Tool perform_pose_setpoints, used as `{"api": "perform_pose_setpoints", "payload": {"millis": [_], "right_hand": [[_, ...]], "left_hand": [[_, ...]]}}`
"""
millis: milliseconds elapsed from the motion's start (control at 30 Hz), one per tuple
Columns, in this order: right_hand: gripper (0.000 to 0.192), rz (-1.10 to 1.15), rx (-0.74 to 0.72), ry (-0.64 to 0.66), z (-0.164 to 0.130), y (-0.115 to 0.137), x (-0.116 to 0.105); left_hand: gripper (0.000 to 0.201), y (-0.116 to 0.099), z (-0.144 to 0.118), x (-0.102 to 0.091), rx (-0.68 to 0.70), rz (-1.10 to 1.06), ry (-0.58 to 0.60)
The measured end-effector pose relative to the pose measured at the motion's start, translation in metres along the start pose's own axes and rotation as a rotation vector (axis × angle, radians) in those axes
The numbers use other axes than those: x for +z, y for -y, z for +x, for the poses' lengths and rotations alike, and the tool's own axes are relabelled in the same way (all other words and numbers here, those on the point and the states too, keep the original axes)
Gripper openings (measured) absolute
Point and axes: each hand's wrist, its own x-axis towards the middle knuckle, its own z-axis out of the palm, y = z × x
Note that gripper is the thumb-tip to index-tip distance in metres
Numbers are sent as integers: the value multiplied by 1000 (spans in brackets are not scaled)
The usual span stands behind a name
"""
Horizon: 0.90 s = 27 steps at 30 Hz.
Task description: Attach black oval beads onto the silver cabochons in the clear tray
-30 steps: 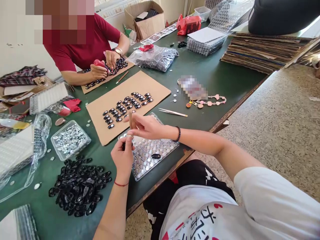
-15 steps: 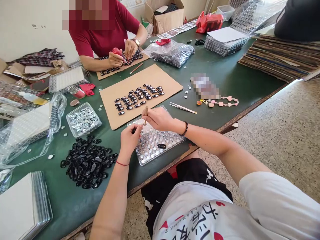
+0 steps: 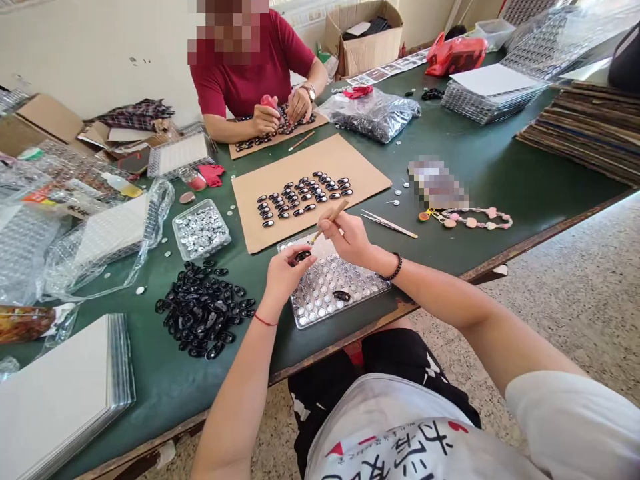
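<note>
The left hand (image 3: 284,272) pinched a black piece (image 3: 302,255); the right hand (image 3: 350,237) gripped a stick (image 3: 330,220), its tip slanting down-left toward the piece.

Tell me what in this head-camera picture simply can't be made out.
- Flat item on the green table, head view: pixelated patch covers it.
- Small black oval piece in the left hand: fingers hide most of it.
- Thin wooden stick in the right hand: its tip is too small to read.
- Brown cardboard box: contents cut by the top edge.
</note>
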Motion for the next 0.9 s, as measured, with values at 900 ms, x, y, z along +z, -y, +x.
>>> {"api": "perform_pose_setpoints", "payload": {"millis": [900], "right_hand": [[19,-137,-220,193,-10,5,4]], "left_hand": [[33,-10,-9,4,-8,-24,-6]]}}
